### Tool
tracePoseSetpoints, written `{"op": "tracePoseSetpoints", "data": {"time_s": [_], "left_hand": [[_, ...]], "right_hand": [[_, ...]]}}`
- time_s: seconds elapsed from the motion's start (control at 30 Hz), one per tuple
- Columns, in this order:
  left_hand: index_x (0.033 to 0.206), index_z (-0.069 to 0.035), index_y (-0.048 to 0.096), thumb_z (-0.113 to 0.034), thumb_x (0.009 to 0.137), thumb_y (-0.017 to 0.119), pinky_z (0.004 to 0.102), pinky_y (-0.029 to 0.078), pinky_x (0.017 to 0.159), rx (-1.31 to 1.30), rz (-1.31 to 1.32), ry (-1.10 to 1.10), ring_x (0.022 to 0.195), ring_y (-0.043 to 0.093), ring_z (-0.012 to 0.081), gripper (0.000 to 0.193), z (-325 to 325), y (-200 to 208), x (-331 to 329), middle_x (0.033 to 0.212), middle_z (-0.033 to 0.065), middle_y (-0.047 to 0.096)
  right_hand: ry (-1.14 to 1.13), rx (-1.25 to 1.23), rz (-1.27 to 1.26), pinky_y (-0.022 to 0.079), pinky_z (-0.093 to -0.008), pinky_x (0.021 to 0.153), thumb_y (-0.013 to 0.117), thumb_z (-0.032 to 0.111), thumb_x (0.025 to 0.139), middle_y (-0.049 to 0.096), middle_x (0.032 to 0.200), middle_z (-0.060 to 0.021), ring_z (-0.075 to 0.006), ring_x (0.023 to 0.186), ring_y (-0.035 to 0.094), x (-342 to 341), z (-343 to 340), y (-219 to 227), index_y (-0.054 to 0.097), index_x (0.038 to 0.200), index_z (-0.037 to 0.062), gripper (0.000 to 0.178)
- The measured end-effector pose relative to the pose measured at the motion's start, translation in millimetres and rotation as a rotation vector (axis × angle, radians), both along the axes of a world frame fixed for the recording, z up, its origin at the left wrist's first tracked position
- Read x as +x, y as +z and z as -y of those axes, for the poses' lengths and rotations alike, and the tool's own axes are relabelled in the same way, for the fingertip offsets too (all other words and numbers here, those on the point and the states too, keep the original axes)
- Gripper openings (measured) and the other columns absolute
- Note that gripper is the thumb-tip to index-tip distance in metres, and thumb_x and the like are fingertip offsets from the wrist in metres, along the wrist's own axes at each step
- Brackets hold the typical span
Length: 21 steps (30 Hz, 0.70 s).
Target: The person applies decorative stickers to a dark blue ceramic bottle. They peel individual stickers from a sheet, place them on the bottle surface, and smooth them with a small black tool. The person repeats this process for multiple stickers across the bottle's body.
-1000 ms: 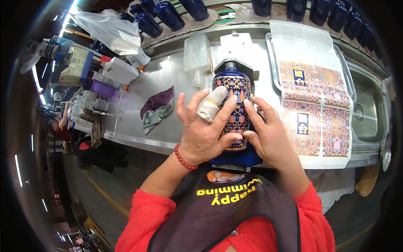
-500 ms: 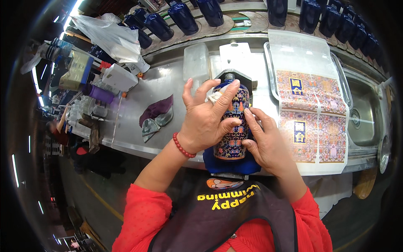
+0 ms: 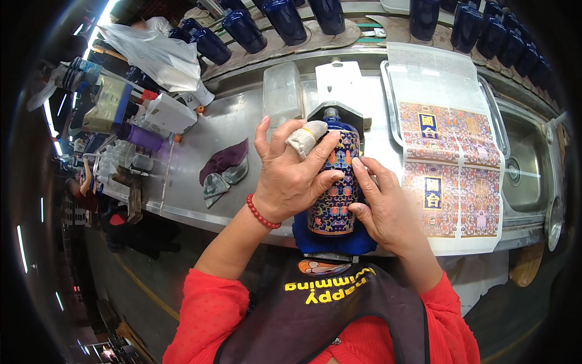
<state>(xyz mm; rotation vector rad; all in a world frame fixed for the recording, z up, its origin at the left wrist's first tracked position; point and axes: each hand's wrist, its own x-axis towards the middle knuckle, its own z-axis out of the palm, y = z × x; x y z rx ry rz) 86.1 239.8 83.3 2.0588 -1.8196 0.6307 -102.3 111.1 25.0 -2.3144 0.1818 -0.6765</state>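
Note:
A dark blue bottle (image 3: 341,203) with a colourful floral decal lies before me, its neck toward a dark angular bracket (image 3: 362,122). Under its base is a blue cloth (image 3: 364,241). My left hand (image 3: 291,176) is spread over the bottle's left side, index finger and thumb touching the decal. One of its fingers wears a greyish cloth cover (image 3: 306,139) with a yellow band, lifted off the bottle. Against the bottle's right side, my right hand (image 3: 388,203) steadies it with thumb and index finger; its other fingers are partly hidden.
To the right, printed decal sheets (image 3: 451,176) lie over a metal tray (image 3: 389,106), beside a sink (image 3: 524,173). A purple and grey cloth (image 3: 225,170) lies at left. Behind, blue bottles (image 3: 285,23) stand on a conveyor (image 3: 315,45). A clear plastic container (image 3: 282,94) sits near the bracket.
My left hand has shifted slightly left, and its cloth-covered finger shows more fully, raised from the bottle. The right hand stays in place. The bottles on the conveyor have moved right.

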Motion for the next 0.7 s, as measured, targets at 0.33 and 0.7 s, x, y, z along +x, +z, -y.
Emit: {"op": "tracePoseSetpoints", "data": {"time_s": [0.33,0.7], "left_hand": [[0.128,-0.018,0.07,-0.065,0.098,0.049,0.0595,0.01,0.119,0.042,0.048,-0.012,0.126,0.047,0.0299,0.061,12.5,7.2,2.2,0.119,0.0071,0.068],[0.143,-0.004,0.057,-0.072,0.095,0.05,0.0588,0.016,0.119,-0.062,-0.299,-0.028,0.127,0.046,0.0353,0.084,-45.2,-16.4,-16.0,0.133,0.0155,0.065]], "right_hand": [[0.008,0.014,0.004,0.045,-0.049,0.104,0.077,0.023,0.088,0.046,0.144,-0.0236,-0.0418,0.123,0.052,-0.8,0.7,-5.2,0.046,0.153,0.0051,0.074],[0.003,-0.04,0.014,0.046,-0.0483,0.105,0.076,0.023,0.09,0.049,0.143,-0.0257,-0.0433,0.122,0.053,-4.9,2.2,-12.7,0.045,0.153,0.0036,0.073]]}}
